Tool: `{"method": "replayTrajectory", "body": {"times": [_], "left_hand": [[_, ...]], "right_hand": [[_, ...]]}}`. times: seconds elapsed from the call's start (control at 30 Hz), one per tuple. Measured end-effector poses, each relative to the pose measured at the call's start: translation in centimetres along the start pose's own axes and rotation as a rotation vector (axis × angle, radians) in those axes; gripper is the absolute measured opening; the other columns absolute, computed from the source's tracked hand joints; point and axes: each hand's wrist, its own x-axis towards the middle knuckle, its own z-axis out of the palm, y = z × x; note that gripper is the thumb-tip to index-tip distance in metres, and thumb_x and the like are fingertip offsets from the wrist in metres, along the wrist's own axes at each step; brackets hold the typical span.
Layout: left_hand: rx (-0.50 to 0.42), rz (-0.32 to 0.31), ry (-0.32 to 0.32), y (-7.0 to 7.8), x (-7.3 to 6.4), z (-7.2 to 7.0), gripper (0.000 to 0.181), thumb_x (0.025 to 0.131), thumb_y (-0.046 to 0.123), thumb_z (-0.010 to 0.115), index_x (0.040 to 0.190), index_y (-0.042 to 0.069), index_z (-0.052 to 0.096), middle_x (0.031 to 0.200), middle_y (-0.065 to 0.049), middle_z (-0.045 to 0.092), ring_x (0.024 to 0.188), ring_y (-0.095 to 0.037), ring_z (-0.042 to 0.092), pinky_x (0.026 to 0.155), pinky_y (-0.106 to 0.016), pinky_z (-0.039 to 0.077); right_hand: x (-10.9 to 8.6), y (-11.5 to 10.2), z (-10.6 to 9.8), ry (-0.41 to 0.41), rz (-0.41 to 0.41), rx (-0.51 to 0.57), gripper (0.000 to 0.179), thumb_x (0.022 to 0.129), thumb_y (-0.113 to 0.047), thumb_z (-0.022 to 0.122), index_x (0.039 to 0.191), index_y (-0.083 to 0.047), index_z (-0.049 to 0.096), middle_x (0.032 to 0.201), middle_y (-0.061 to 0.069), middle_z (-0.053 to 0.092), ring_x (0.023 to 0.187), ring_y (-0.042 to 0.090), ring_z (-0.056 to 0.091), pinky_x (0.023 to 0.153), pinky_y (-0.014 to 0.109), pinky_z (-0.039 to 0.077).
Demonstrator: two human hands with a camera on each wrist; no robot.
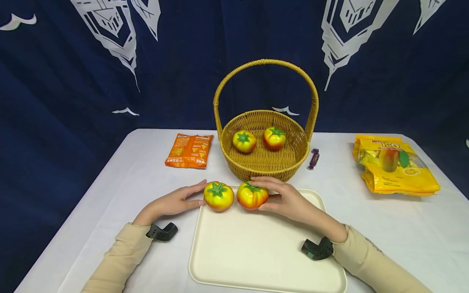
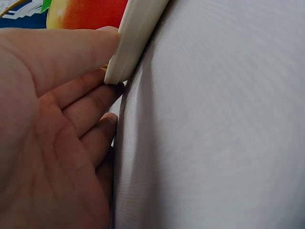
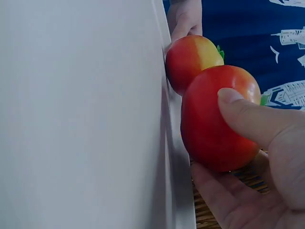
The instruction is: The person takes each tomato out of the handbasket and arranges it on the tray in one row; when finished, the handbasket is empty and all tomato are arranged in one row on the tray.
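Note:
My right hand [image 1: 291, 201] grips a red-and-yellow tomato [image 1: 252, 197] at the far edge of the cream tray [image 1: 264, 248]. In the right wrist view the thumb lies across that tomato's [image 3: 209, 124] red side, with fingers curled beneath. A second tomato [image 1: 218, 197], with a green star-shaped top, sits at the tray's far left corner. Beside it my left hand [image 1: 176, 201] lies with relaxed fingers, curling round nothing. Seen from the left wrist, the thumb tip is right at the tray's rim [image 2: 136, 38], and the other fingers extend past its corner.
Directly behind the tray stands a tall-handled wicker basket [image 1: 234, 162] with two tomatoes [image 1: 244, 141] inside. An orange snack packet [image 1: 189, 151] lies to its left. A purple wrapped candy [image 1: 313, 159] and a yellow bag [image 1: 395, 167] lie to the right.

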Motion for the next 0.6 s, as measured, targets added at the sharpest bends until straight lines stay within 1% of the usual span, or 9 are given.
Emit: {"method": "replayTrajectory", "body": {"times": [0.3, 0.47, 0.6], "left_hand": [[0.001, 0.002, -0.006, 0.01, -0.02, -0.06, 0.06, 0.094, 0.033, 0.057, 0.146, 0.012, 0.035, 0.151, -0.01, 0.021, 0.137, -0.026, 0.017, 0.109, -0.047, 0.016], [-0.005, 0.0, -0.006, 0.17, -0.08, -0.05, 0.06, 0.094, 0.033, 0.057, 0.145, 0.011, 0.035, 0.151, -0.01, 0.02, 0.137, -0.026, 0.017, 0.109, -0.047, 0.015], [-0.005, -0.002, -0.007, 0.18, -0.07, -0.02, 0.061, 0.094, 0.033, 0.057, 0.146, 0.01, 0.034, 0.152, -0.01, 0.02, 0.137, -0.026, 0.017, 0.109, -0.046, 0.015]], "right_hand": [[0.15, 0.74, 0.45, -0.01, 0.012, -0.023, 0.055, 0.075, -0.012, 0.079, 0.126, -0.006, 0.059, 0.132, 0.008, 0.052, 0.124, 0.023, 0.044, 0.098, 0.037, 0.039], [0.13, 0.76, 0.49, -0.04, 0.02, 0.002, 0.053, 0.08, -0.016, 0.075, 0.129, -0.006, 0.057, 0.134, 0.007, 0.05, 0.125, 0.023, 0.043, 0.099, 0.038, 0.038], [0.01, 0.77, 0.49, -0.041, 0.014, 0.011, 0.05, 0.083, -0.013, 0.072, 0.13, -0.007, 0.056, 0.135, 0.006, 0.049, 0.125, 0.023, 0.042, 0.1, 0.037, 0.038]]}}
